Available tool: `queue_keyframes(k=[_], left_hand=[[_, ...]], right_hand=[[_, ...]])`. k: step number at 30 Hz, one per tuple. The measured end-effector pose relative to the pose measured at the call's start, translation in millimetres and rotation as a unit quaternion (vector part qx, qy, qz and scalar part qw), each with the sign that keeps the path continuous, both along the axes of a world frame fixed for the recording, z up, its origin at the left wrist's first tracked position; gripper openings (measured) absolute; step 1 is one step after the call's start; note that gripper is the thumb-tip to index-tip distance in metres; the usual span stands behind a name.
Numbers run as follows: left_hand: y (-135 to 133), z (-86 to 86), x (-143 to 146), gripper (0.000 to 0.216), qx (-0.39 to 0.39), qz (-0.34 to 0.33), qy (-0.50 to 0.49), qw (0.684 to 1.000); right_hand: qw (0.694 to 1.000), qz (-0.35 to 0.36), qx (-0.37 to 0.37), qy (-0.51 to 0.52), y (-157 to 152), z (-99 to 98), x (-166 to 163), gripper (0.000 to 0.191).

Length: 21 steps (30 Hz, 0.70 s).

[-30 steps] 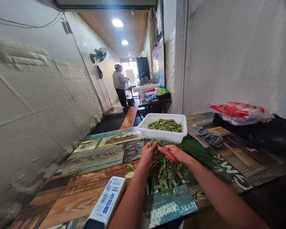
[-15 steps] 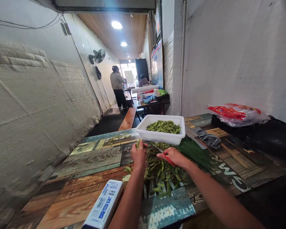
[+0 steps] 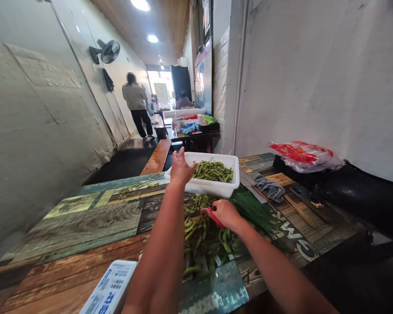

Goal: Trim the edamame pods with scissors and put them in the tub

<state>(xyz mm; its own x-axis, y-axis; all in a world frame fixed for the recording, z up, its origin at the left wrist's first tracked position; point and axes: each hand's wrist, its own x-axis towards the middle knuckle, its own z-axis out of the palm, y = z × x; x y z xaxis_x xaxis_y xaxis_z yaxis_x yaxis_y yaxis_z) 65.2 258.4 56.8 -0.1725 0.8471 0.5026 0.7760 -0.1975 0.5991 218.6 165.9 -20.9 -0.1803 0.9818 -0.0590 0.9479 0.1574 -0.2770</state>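
Right hand (image 3: 225,213): fingers curled in a firm grip; right forearm (image 3: 268,257) runs back and rightward from it. Left hand (image 3: 180,169): beyond and left of that grip, fingers spread, left forearm (image 3: 162,244) extended.

A long, narrow room (image 3: 36,117), apparently a small eatery, runs from us to a bright opening (image 3: 162,78) at the far end. A black wall-mounted fan (image 3: 110,51), a blue printed wall board (image 3: 201,85) and a reddish-brown wooden bench (image 3: 157,157) fit it out; nearest us, a patchwork wood-print desk (image 3: 105,218) bears thin wooden sticks (image 3: 300,211) and a rectangular white plastic tub (image 3: 212,190) of slim green pods (image 3: 213,171).
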Motion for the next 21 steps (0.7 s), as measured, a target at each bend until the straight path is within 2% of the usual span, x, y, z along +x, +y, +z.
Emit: queue_keyframes(k=[3,6,10,14,16,18,19,21], left_hand=[[-26,-22.7,-23,0.021,-0.116,0.016,0.063,0.991],[-52,-54.9,-35,0.019,-0.213,-0.03,0.13,0.968],[-69,-100.2,-35,0.031,-0.233,-0.093,0.153,0.956],[-74,-125.3,-34,0.016,-0.197,-0.079,0.143,0.967],[-75,-130.1,-36,0.009,-0.156,-0.062,0.091,0.982],[-74,-131.7,-36,0.01,-0.107,-0.054,-0.021,0.993],[-73,-131.6,-35,0.014,-0.089,-0.057,-0.094,0.99],[-71,-130.6,-33,0.024,-0.079,-0.081,-0.237,0.965]], right_hand=[[1.0,-0.011,0.01,0.0,-1,2.1,0,0.056],[1.0,-0.019,0.017,0.0,-1,1.8,0,0.058],[0.999,-0.02,0.03,-0.007,2,-2.6,1,0.061],[0.999,-0.014,0.031,-0.009,4,-7.3,0,0.061],[0.999,-0.006,0.036,0.004,5,-8.9,1,0.06],[0.998,0.013,0.043,0.037,5,-9.9,3,0.057],[0.997,0.027,0.045,0.061,5,-10.1,4,0.057],[0.991,0.053,0.042,0.116,5,-10.2,7,0.058]])
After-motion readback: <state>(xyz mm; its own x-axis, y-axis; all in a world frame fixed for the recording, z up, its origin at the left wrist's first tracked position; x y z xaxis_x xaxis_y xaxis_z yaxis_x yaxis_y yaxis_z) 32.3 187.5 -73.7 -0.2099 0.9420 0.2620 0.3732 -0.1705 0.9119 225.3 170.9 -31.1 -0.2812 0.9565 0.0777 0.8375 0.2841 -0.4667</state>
